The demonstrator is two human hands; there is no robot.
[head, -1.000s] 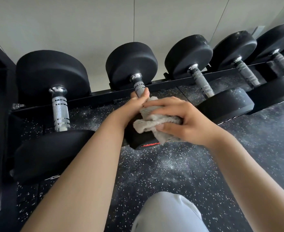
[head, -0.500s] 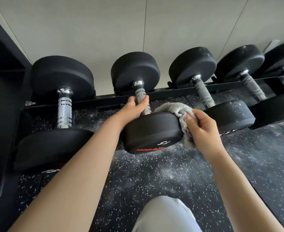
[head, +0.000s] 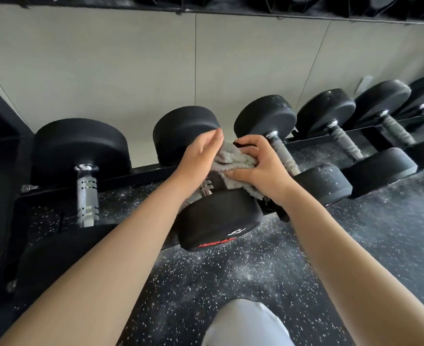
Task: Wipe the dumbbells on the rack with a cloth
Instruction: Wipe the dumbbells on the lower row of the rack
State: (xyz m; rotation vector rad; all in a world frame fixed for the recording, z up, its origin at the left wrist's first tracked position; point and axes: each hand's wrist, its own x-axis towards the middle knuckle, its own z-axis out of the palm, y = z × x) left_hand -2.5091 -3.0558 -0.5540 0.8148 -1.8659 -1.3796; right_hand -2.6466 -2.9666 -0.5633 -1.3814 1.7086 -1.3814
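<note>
My right hand [head: 259, 171] bunches a grey terry cloth [head: 233, 161]. Its fingers [head: 247, 143] are curled and clamped on the nubby folds, with the thumb pinching from below. The cloth lies over the knurled steel handle [head: 206, 188] of the second dumbbell [head: 218, 218] from the left, between its two heads. A short ridged stretch of handle shows beneath the fabric.

My left hand [head: 198, 158] stands edge-on against the cloth's left side. Its fingers [head: 214, 139] are straight and held together, gripping nothing, with the tips near the rear head [head: 183, 131].

The dumbbell's heads are thick, matte-black rubber cylinders. The front face carries red and white markings, too blurred to read. The dumbbell rests across the black steel rack [head: 143, 171], rear head towards the wall.

The leftmost dumbbell [head: 81, 148] has larger heads and a chrome handle with grooved bands. To the right, the third dumbbell [head: 266, 118] and others line the same rail, their black rubber dusted pale.

Below is a black rubber floor [head: 231, 275] flecked with white. Behind are smooth beige wall panels [head: 131, 71]. At the bottom edge is my knee [head: 246, 325] in light fabric.
</note>
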